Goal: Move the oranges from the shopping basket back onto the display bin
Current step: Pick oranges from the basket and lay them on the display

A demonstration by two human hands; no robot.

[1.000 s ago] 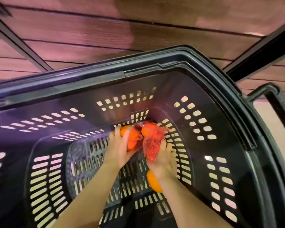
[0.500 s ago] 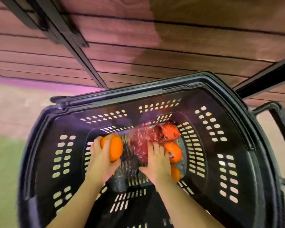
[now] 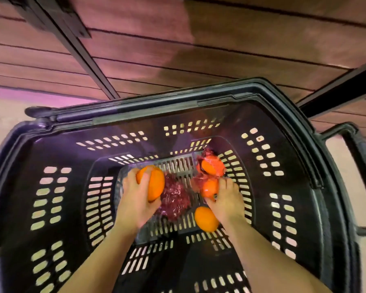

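My left hand [image 3: 136, 200] grips a loose orange [image 3: 151, 182], fingers curled over its left side, thumb side under it, just above the basket floor. My right hand [image 3: 225, 205] is down on a second orange [image 3: 210, 188] that sits inside red mesh netting [image 3: 174, 196]; fingertips pinch at the orange and net, looks like a grip on it. A small dark clip shows at my right thumb, too small to tell more.

The netting spreads crumpled on the floor between my two hands, touching both. A third orange [image 3: 211, 167] wrapped in the same red net lies at the far right of the floor, just beyond my right hand. A fourth orange [image 3: 206, 218] lies bare on the floor, near side, just left of my right wrist and touching it or nearly so, can't tell which.

All four oranges are inside the black plastic shopping basket [image 3: 268, 98], slotted walls and slotted floor. Its handle [image 3: 355, 144] sticks out at the right. Beyond the far rim there are brown wooden slats [image 3: 220, 39] and dark metal bars [image 3: 76, 49] crossing at an angle. Pale floor [image 3: 4, 115] shows at the left.
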